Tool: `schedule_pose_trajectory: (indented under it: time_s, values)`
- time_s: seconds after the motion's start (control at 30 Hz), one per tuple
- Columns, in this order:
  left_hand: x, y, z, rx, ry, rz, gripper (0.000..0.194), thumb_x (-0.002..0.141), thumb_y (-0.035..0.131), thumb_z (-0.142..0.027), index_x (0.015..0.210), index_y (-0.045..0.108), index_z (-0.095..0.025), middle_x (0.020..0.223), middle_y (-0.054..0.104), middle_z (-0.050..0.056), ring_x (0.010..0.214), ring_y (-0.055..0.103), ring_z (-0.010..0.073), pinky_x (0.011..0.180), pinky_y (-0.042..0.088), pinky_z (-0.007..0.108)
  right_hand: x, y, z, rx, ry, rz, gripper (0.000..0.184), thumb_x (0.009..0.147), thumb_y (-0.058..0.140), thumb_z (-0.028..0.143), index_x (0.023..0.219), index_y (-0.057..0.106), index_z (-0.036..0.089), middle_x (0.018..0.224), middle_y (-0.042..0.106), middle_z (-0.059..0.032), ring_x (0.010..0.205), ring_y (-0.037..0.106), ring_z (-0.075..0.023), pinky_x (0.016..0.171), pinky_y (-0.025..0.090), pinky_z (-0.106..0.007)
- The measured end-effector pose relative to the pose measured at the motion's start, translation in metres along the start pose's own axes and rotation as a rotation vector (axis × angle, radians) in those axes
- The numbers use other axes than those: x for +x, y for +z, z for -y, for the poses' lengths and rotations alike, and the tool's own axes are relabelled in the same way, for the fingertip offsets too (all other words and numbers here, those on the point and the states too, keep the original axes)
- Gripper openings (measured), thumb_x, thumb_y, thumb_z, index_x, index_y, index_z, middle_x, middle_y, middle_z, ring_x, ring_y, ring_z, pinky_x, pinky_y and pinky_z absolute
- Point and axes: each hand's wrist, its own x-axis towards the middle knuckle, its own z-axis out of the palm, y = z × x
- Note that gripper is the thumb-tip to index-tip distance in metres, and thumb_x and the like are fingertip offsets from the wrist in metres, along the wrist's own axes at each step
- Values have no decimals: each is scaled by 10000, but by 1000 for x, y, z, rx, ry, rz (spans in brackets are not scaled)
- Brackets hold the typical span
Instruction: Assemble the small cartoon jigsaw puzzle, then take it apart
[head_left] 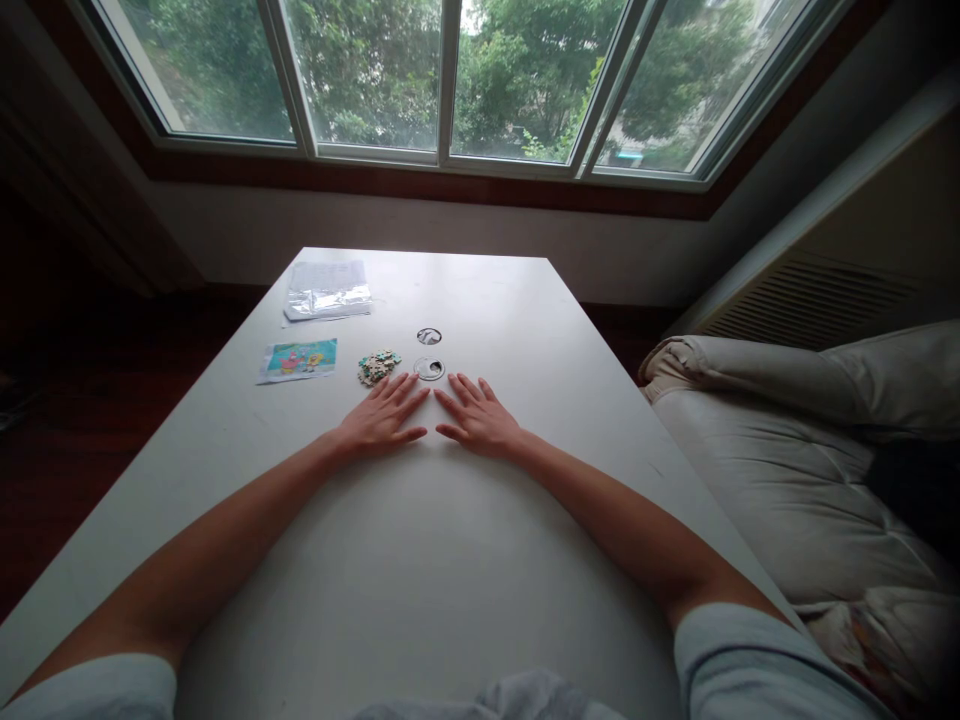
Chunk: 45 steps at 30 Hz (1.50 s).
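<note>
Both hands lie flat on the white table (420,560), palms down and fingers spread. My left hand (384,415) is just in front of a small heap of jigsaw puzzle pieces (379,367), green and pale brown. My right hand (478,415) rests to its right, the thumbs a short gap apart. Just beyond the fingertips lies a round, grey-rimmed disc (420,372) with a dark spot. Behind it is a second, smaller round piece (429,337) with a dark and white pattern. Neither hand holds anything.
Left of the heap lies a colourful cartoon picture sheet (300,360). A clear plastic bag (328,290) sits at the table's far left. A beige sofa (787,460) stands along the right side, and a window (442,80) is beyond the far edge.
</note>
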Motion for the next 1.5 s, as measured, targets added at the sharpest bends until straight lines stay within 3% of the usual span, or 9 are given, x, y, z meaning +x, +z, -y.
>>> schedule_pose_trajectory:
  time_s: [0.37, 1.17, 1.33, 1.5]
  values:
    - [-1, -3, 0, -30, -4, -13, 793, 981, 307, -725, 1641, 131, -323, 1714, 0, 25, 1581, 12, 293, 1273, 68, 508, -1, -3, 1, 7, 1, 18, 820, 968, 224, 759, 1639, 147, 293, 1705, -5, -85, 1580, 5, -295, 1259, 27, -549]
    - [1, -1, -2, -10, -10, -8, 787, 973, 355, -711, 1631, 214, -302, 1706, 132, 51, 1570, 113, 307, 1268, 98, 529, 0, 0, 2, 1, 6, -31, 813, 972, 283, 742, 1629, 219, 268, 1702, 78, -114, 1576, 72, -309, 1256, 67, -556]
    - [3, -10, 1, -17, -9, -148, 609, 995, 438, -540, 1539, 439, -265, 1644, 315, 61, 1515, 257, 295, 1253, 231, 492, -1, 0, 0, 66, 0, -127, 688, 1020, 283, 653, 1577, 370, 260, 1653, 307, -89, 1544, 237, -266, 1258, 158, -501]
    - [12, -15, 25, -21, -243, -341, 522, 973, 478, -441, 1455, 526, -246, 1569, 398, 80, 1456, 318, 312, 1227, 284, 508, -4, -3, -5, 207, 28, -257, 563, 1047, 321, 559, 1461, 536, 244, 1501, 539, -82, 1417, 453, -230, 1205, 308, -433]
